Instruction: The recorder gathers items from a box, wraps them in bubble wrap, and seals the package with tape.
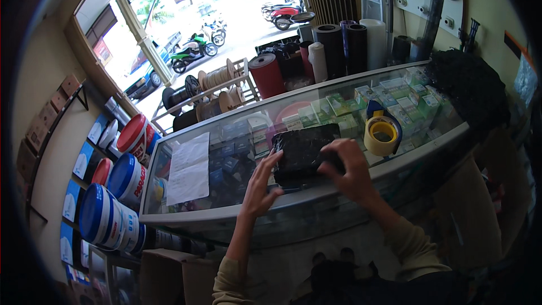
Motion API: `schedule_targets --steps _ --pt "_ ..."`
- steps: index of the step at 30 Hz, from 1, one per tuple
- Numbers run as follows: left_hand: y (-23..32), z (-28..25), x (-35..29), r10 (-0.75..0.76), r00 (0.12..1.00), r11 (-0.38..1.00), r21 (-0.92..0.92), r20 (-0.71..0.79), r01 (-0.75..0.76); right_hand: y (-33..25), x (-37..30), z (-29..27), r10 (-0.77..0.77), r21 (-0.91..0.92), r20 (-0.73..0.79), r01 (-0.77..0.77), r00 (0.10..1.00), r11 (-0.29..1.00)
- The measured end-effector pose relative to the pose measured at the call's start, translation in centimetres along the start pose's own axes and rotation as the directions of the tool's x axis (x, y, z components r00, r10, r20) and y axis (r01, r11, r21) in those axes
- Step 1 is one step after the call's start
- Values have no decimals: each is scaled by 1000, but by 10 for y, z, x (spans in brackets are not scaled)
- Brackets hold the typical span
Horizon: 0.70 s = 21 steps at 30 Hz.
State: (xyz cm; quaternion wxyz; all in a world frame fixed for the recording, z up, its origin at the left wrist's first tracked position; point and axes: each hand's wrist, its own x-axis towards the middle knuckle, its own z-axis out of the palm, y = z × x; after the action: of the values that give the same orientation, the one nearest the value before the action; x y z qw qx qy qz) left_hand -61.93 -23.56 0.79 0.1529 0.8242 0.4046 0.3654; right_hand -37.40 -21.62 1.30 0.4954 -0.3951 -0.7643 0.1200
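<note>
A parcel wrapped in shiny black plastic lies on the glass counter in front of me. At its left edge is my left hand, open, with fingers stretched out and the thumb apart. My right hand is at the parcel's right side, its fingers curved and spread from the thumb; whether it touches the plastic I cannot tell. Just beyond my right hand a roll of yellowish tape in a blue dispenser stands on the glass. A creased white paper sheet lies at the counter's left end.
Small boxes show through the glass. A heap of black material sits at the counter's right end. Rolls of sheeting and a rack of cable spools stand behind. Paint buckets are at left, a cardboard box below.
</note>
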Motion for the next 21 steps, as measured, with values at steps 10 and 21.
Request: schedule_targets --steps 10,21 --pt "-17 27 68 -310 951 917 257 -19 304 42 47 25 275 86 267 -307 923 948" --pt "-20 31 54 -711 702 387 -804 52 452 83 17 15 669 674 268 -632 693 384"
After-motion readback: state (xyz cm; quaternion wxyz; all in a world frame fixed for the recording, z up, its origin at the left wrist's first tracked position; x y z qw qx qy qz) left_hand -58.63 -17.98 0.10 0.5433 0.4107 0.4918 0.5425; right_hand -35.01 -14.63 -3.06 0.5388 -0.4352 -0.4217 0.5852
